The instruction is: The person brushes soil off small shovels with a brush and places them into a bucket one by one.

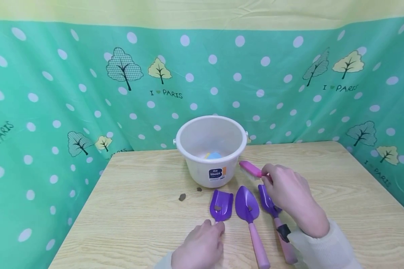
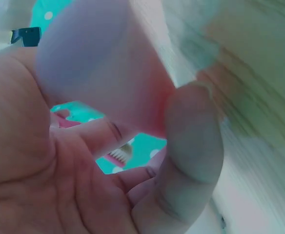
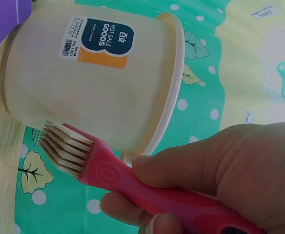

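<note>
My right hand (image 1: 289, 186) grips a pink brush (image 3: 108, 170) with pale bristles, held in the air right of the white bucket (image 1: 202, 172). Low at the front, my left hand (image 1: 200, 244) curls its fingers round the pale pink handle (image 2: 103, 63) of a square-ended purple shovel (image 1: 226, 203). A small brown clump (image 1: 217, 208) lies on that shovel's blade. Beside it is a pointed purple trowel (image 1: 244, 198) with a pink handle, bearing another brown bit (image 1: 250, 208). A third purple tool (image 1: 265, 198) lies partly hidden under my right hand and wrist.
Two brown bits, one larger (image 1: 182, 197) and one smaller (image 1: 199, 189), lie on the wooden table (image 1: 131, 209) in front of the bucket. Inside the bucket is something blue (image 1: 214, 155) and yellow. A green dotted curtain (image 1: 212, 74) hangs behind the table and along its sides.
</note>
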Demonstrator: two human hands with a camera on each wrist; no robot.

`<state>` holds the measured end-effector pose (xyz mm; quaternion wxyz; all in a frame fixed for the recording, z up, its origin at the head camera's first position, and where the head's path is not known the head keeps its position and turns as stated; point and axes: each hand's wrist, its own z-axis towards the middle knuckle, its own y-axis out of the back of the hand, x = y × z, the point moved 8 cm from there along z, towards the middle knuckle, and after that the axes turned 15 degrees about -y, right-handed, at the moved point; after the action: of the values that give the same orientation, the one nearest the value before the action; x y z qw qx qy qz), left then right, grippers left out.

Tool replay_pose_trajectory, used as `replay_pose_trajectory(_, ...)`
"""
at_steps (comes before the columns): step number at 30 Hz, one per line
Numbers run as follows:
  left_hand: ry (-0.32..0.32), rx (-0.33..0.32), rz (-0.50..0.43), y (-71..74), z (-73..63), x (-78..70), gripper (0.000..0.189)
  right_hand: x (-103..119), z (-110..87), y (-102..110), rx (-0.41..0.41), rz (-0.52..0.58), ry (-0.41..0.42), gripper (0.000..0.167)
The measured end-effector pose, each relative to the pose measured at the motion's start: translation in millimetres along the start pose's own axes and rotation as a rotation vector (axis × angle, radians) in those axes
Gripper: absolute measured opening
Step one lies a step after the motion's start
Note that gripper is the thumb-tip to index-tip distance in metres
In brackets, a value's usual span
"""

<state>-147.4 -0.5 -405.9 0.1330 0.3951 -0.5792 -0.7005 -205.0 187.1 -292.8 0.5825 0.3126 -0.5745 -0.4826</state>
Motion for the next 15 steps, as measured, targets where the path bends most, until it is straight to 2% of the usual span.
replay_pose_trajectory(15,-0.011,-0.045,0.073,11.3,-4.3,5.8,0.022,0.5,-0.4,0.1,-0.006,-0.004,0.011,0.011)
